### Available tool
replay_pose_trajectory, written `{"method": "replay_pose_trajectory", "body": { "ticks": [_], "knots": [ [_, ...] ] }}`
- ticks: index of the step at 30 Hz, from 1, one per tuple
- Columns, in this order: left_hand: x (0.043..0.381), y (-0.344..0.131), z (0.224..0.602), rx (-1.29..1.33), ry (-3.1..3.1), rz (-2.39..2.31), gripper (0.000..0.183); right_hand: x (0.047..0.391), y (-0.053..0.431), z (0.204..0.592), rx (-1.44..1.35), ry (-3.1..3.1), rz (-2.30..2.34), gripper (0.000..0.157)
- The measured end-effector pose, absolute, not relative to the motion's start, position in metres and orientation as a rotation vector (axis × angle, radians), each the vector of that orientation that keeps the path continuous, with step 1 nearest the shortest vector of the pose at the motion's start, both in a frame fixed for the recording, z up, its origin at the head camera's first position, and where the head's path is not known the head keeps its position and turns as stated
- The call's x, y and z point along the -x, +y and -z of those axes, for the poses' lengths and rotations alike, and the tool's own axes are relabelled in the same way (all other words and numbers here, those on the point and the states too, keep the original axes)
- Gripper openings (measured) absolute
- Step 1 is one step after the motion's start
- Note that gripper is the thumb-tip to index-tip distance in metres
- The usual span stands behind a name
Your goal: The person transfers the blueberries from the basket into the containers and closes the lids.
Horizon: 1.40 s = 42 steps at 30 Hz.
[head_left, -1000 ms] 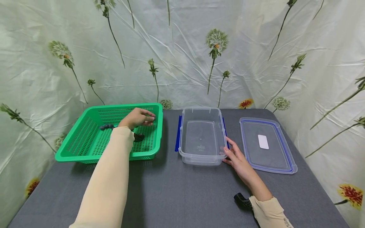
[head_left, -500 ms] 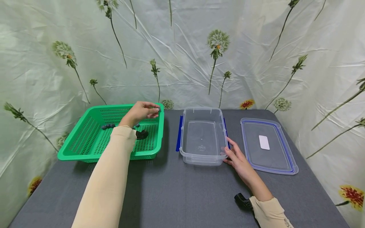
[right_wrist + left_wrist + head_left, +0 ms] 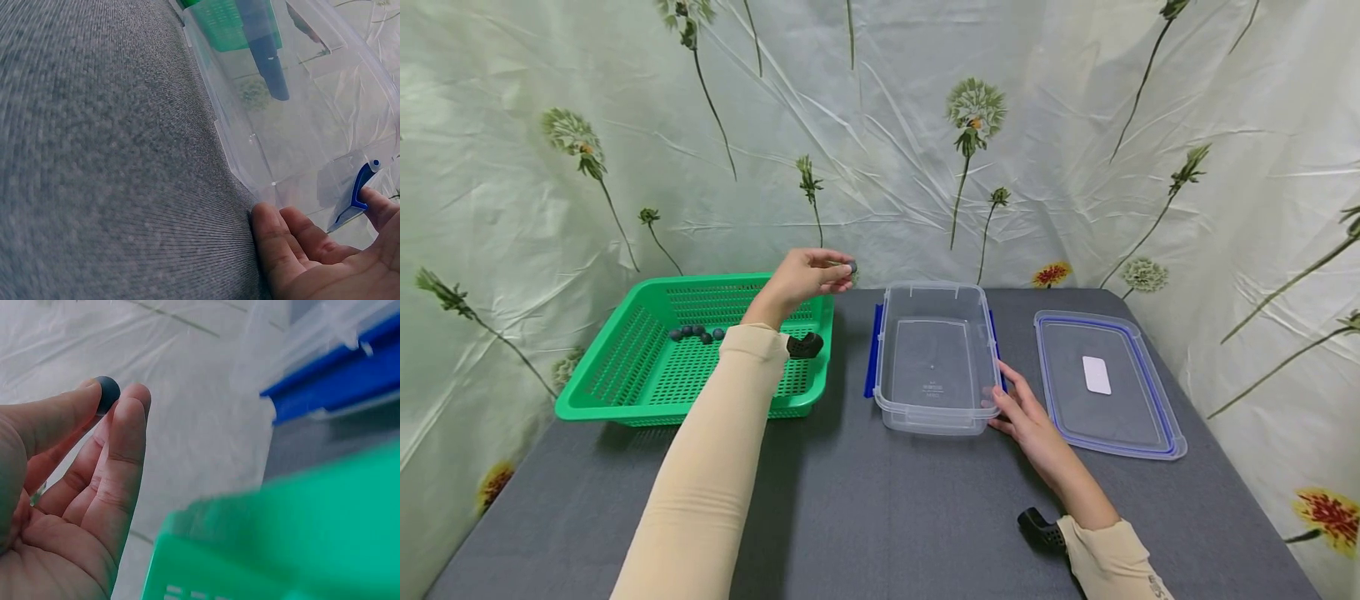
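Observation:
My left hand [image 3: 805, 279] pinches a blueberry [image 3: 108, 395] between thumb and fingertips, raised just past the far right corner of the green basket [image 3: 568, 404]. Inside that basket lie several more blueberries [image 3: 706, 337] in a loose group. To the right stands a lidless clear plastic container [image 3: 932, 358] with blue side latches. My right hand [image 3: 1030, 425] holds its near right corner; in the right wrist view, one digit is behind a blue latch [image 3: 359, 190] and other fingers touch the lower wall. No blueberry shows inside the container.
The container's clear lid [image 3: 1120, 400], with a blue seal and a white label, lies flat at the right. A grey cloth [image 3: 880, 517] covers the table. Behind it hangs a pale curtain [image 3: 880, 150] printed with flowers. Black wrist cameras sit on both sleeves.
The left hand has risen out of the basket and moved right past its rim, carrying a blueberry that now shows at the fingertips. My right hand keeps its place on the container.

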State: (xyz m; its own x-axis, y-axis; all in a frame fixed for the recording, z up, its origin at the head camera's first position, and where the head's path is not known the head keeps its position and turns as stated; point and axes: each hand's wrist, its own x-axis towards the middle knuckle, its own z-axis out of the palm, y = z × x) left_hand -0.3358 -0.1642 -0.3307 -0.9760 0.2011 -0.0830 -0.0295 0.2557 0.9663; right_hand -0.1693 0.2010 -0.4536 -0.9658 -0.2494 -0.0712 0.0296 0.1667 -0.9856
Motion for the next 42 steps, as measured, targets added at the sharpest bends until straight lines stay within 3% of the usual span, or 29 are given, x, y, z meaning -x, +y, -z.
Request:
{"method": "replay_pose_trajectory", "body": {
  "ticks": [18, 42],
  "knots": [
    [0.342, -0.088, 0.348, -0.234, 2.178, -1.823, 0.034, 0.169, 0.204, 0.454, 0.227, 2.227, 1.895, 0.062],
    [0.344, -0.029, 0.366, -0.245, 2.275, -1.608, 0.03, 0.17, 0.202, 0.455, 0.225, 2.243, 1.903, 0.062]
  ]
}}
